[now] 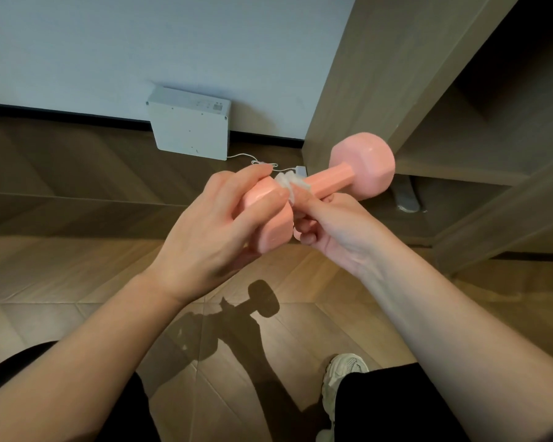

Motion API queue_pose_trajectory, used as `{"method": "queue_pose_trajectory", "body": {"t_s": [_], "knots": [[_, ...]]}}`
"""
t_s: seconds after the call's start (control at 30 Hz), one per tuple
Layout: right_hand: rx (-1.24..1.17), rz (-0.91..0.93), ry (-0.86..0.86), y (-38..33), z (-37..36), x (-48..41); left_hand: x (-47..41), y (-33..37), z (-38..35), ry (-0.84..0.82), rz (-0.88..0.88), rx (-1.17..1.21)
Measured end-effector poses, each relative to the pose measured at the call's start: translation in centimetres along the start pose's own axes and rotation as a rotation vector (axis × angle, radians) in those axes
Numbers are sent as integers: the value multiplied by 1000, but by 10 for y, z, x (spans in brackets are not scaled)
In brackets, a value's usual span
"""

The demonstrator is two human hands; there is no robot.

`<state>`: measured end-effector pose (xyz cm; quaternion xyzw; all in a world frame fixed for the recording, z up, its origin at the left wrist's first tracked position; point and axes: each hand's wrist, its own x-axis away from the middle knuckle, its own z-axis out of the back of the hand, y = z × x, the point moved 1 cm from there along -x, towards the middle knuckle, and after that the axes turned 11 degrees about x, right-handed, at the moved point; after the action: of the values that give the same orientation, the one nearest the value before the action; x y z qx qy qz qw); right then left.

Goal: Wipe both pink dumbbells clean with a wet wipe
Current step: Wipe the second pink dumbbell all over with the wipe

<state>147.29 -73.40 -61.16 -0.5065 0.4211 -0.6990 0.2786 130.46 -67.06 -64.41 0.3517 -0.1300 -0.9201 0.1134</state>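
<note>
With your left hand (211, 224) curled round the pink dumbbell (361, 164)'s near head and your right hand (336, 231) pinching the wet wipe (288, 183) on its handle, turn it as you rub.

Pink dumbbell (332, 181) tilted midair, crumpled white wipe (287, 184) on its handle.

The left hand (211, 224) half hides one end of the dumbbell (361, 161); fingers (307, 199) hide most of the wipe (289, 183). The box (189, 129) print is unreadably small.
</note>
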Motion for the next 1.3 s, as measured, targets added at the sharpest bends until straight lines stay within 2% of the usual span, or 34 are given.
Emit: {"method": "queue_pose_trajectory", "body": {"t_s": [0.1,0.3,0.4,0.53,0.67,0.8,0.87,0.97,1.03,1.13,1.3], "knots": [[78,5,-3,-2,1,2,1,2,1,4,-3,-17],[73,-23,-14,-3,5,3,1,4,2,-9,-16,-37],[30,-2,-17,0,4,2,1,5,3,-1,86,39],[-159,50,13,8,-3,2,-1,11,2,104,263,276],[-176,68,58,17,-9,0,-3,23,-3,243,619,582],[-283,67,4,17,-19,1,-6,28,-4,362,835,914],[-308,76,-33,17,-22,1,-6,29,-6,384,994,1152],[-216,101,-44,20,-23,0,-5,32,-5,403,1194,1527],[-109,145,-30,21,-24,1,-7,32,2,399,1230,1643],[4,221,1,20,-23,2,-7,31,12,324,1266,1690],[-29,299,-34,17,-23,7,-2,30,14,153,1350,1895]]}}
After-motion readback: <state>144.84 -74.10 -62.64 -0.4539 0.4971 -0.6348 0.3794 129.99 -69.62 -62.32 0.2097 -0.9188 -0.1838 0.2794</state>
